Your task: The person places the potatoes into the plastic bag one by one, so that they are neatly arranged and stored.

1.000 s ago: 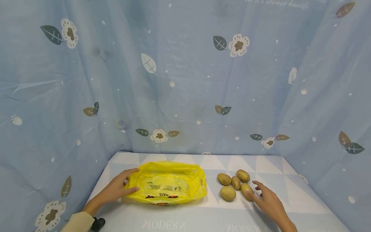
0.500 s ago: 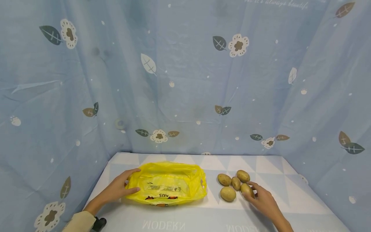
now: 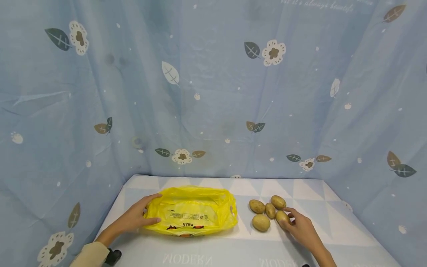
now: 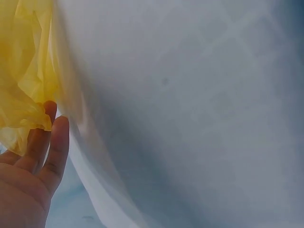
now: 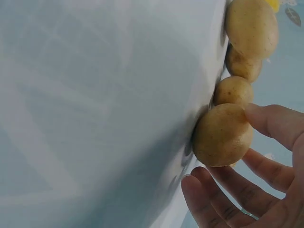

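A yellow plastic bag (image 3: 191, 211) lies flat on the left half of the table. My left hand (image 3: 138, 216) rests against its left end with straight fingers (image 4: 45, 152), and the bag's edge (image 4: 23, 71) drapes over their tips. Several potatoes lie in a cluster to the right of the bag, among them one at the back (image 3: 278, 202) and one at the front (image 3: 261, 222). My right hand (image 3: 293, 222) curls round the rightmost potato (image 3: 282, 216). In the right wrist view the thumb lies on this potato (image 5: 222, 135) and the fingers (image 5: 223, 199) reach under it.
The table (image 3: 207, 254) has a pale blue and white triangle-patterned cover with "MODERN" printed near the front edge. A blue curtain (image 3: 213, 92) with leaf and flower prints closes in the back and both sides.
My right hand moved left from beside the rightmost potato onto it, and its fingers closed around it. The left hand and the bag stayed put.
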Available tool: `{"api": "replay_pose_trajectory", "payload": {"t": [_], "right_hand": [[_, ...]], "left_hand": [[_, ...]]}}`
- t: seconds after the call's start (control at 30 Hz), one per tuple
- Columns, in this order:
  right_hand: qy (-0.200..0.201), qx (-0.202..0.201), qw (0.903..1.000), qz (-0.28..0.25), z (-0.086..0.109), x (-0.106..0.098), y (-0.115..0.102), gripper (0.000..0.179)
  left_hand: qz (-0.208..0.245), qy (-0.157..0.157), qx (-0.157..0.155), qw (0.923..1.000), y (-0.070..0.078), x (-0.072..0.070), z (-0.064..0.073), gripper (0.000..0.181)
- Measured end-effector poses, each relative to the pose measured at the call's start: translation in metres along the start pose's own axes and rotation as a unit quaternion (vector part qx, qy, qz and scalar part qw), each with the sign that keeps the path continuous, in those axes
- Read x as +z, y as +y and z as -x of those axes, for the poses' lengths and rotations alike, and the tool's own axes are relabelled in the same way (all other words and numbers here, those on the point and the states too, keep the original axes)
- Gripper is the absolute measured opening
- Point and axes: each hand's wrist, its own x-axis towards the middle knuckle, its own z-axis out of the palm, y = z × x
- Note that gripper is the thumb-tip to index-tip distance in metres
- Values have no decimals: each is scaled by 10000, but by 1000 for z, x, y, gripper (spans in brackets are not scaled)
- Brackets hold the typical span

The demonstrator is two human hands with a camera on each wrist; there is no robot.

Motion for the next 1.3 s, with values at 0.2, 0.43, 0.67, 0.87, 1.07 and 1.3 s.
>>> {"api": "replay_pose_trajectory", "payload": {"t": [0.2,0.43,0.67,0.87,1.07,1.3], "right_hand": [[25,-79,10000,39,-3,0,0,55],[-68,72,9999,-38,-6,2,1,61],[-151,289,9995,-32,-10,4,-1,63],[-279,567,9978,180,-16,7,-3,64],[-258,642,9973,264,-16,8,-5,67],[63,456,9988,164,-10,5,-1,60]], "left_hand": [[102,-43,-68,9999,1,0,0,85],[112,-48,-117,9999,2,1,0,87],[79,-17,-100,9999,1,0,-1,87],[80,8,-96,9999,1,-1,0,86],[116,31,-87,9999,0,0,0,86],[117,2,-110,9999,-3,2,-1,88]]}}
